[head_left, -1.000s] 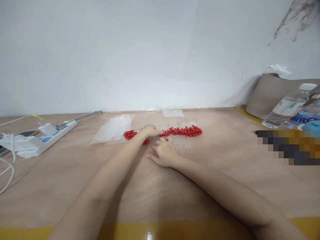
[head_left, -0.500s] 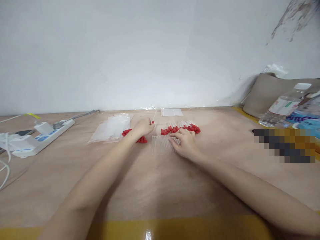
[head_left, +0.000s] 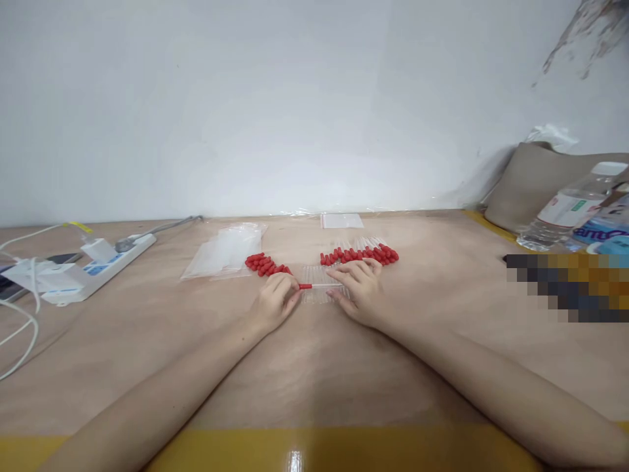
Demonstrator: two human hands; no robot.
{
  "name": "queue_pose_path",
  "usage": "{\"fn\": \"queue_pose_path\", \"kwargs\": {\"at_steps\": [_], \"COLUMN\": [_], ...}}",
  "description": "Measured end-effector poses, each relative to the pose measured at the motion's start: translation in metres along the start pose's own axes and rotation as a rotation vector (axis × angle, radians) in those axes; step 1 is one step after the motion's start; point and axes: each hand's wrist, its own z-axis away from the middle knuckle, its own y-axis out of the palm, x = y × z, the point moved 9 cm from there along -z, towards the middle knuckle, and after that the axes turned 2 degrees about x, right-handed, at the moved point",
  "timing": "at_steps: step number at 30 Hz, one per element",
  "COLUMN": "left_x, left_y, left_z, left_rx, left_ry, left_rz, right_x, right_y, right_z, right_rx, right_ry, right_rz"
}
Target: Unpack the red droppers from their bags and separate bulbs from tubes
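Red cap: left hand pinching; right hand flanking tube, grip unclear. Apparently aligning both; next move needing straight axis.

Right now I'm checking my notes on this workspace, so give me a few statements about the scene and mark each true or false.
1. The left hand pinches the red end of a thin tube. True.
2. The thin tube stands upright on its end. False: it runs roughly level, crosswise between the left hand and the right hand.
3. The clear bags lie to the left of the small pile of red caps. True.
4. The power strip sits at the right side of the table. False: the power strip is at the left side.
5. The plastic bottle has a white cap. True.
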Motion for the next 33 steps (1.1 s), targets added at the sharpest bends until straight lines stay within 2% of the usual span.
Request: {"fn": "queue_pose_path", "kwargs": {"at_steps": [10,19,27,33], "left_x": [-0.021,-0.030,-0.035,-0.042], "left_y": [0.002,0.007,0.014,0.013], "left_z": [-0.004,-0.011,-0.012,-0.012], "left_rx": [-0.022,-0.029,0.092,0.129], "left_ry": [0.194,0.208,0.220,0.249], "left_rz": [-0.044,-0.164,-0.211,-0.212], "right_x": [0.002,0.007,0.013,0.023], "right_y": [0.015,0.021,0.018,0.006], "right_z": [0.007,0.004,0.008,0.012], "right_rx": [0.083,0.096,0.094,0.046], "right_ry": [-0.065,-0.095,-0.163,-0.265], "right_rz": [0.050,0.019,-0.042,0.041]}}
